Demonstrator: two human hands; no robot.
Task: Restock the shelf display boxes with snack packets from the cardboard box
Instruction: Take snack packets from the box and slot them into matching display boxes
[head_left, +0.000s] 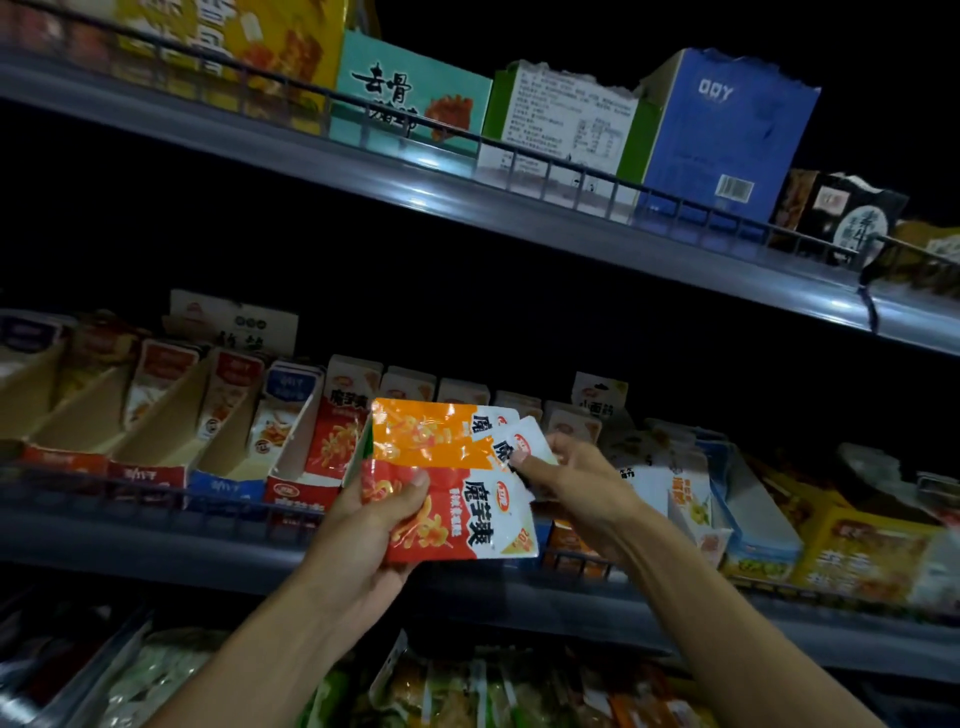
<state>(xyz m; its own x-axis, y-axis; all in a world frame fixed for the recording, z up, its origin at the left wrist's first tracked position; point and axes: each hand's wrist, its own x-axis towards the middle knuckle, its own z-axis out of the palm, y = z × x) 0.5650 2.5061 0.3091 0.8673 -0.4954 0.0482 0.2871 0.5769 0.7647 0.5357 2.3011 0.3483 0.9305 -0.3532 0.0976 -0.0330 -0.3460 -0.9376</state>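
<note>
Left hand (382, 525) grips a fanned stack of snack packets (447, 488); right hand (566, 480) pinches the top packets' right corners. Packets look light, floppy, glossy and likely slippery; best pinched at a sealed edge.

Two hands: the left hand (374, 525) and the right hand (563, 480). Three shelves. On the top shelf (363, 171), at twelve o'clock, four large boxes stand plainly visible. Snack packets (441, 483) in hand: at least three, fanned and overlapping.
</note>
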